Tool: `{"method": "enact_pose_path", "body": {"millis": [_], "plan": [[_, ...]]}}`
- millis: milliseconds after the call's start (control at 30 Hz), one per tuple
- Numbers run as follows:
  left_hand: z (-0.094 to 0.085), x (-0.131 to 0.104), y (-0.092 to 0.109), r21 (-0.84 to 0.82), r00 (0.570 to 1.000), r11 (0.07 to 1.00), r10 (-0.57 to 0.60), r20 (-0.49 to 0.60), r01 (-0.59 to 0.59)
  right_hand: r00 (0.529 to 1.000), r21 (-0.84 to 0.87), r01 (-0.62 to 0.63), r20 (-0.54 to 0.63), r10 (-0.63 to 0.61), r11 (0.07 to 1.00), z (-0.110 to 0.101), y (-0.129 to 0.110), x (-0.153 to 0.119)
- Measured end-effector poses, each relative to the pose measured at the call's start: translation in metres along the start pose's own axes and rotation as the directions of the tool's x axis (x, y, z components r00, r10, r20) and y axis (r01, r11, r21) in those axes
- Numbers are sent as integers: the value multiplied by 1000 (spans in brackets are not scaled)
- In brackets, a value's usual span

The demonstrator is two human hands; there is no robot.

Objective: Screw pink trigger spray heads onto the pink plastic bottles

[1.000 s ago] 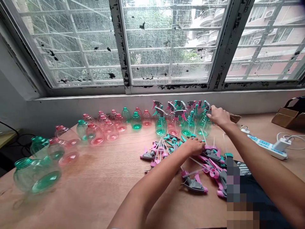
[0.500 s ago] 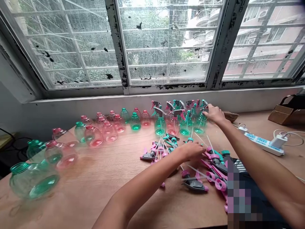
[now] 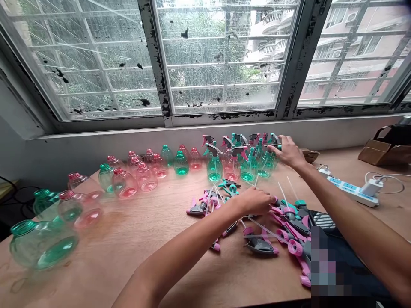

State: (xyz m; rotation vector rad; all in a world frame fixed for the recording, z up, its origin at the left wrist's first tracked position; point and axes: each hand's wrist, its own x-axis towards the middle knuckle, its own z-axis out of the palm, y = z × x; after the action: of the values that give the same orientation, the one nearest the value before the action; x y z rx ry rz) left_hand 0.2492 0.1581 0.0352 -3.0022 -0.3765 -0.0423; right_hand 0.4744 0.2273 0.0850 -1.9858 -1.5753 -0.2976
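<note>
A: Biggest first, pls.
B: Window (image 3: 221,55) across the back, w/ bars. Below it, wooden table (image 3: 128,273).
A: On the table?
B: Open-necked bottles (image 3: 43,250), green & pink, strung from near L edge to approx. mid back. Just R of those, a cluster of sprayer bottles (image 3: 214,167), upright, trigger tops on.
A: In front of the cluster?
B: Pile of loose spray heads (image 3: 261,245), pink/grey & teal/grey, lying every which way.
A: Far R?
B: Brown bag (image 3: 383,150) by the wall; white power strip (image 3: 353,191) nearer, plug in.
A: Hands?
B: R hand (image 3: 290,152) is at the cluster's R end, fingers curled on the trigger top (image 3: 276,146) of a green bottle (image 3: 266,165). That bottle's upright on the table, behind the pile.
A: L hand (image 3: 258,202)?
B: Over mid pile, palm down, fingers bent in among the heads. Can't tell if it's gripping one; fingertips hidden.
A: Smallest bits?
B: Thin whitish tubes (image 3: 282,193) on the heads, some sticking up, some lying flat.
</note>
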Motion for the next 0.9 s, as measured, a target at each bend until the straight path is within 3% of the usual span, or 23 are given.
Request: {"method": "enact_pose_path", "body": {"millis": [100, 167, 233, 300, 367, 467, 633, 800, 900], "plan": [[-19, -32, 4, -28, 996, 999, 15, -86, -17, 996, 1, 44, -72, -44, 999, -22, 5, -38], [-31, -63, 6, -52, 990, 999, 4, -139, -11, 995, -1, 77, -67, -77, 997, -34, 13, -86], [-38, -101, 7, -76, 983, 997, -43, -178, 30, 973, 7, 229, 29, -229, 973, -39, 22, -149], [-41, -142, 6, -102, 972, 990, -120, -204, 101, 933, 18, 332, 141, -331, 943, -37, 31, -219], [-40, -183, 4, -131, 948, 971, -225, -225, 199, 913, 44, 365, 179, -367, 930, -29, 38, -281], [-34, -238, 0, -161, 890, 922, -384, -246, 353, 909, 48, 364, 197, -367, 930, -12, 36, -339], [-14, -305, 4, -192, 763, 811, -585, -276, 553, 936, 20, 284, 213, -281, 959, 3, 7, -353], [5, -343, 28, -211, 623, 705, -702, -345, 677, 954, 25, 266, 135, -267, 964, 11, -28, -344], [6, -366, 39, -215, 479, 613, -752, -453, 760, 940, 89, 309, 120, -318, 947, 13, -40, -339]]}}
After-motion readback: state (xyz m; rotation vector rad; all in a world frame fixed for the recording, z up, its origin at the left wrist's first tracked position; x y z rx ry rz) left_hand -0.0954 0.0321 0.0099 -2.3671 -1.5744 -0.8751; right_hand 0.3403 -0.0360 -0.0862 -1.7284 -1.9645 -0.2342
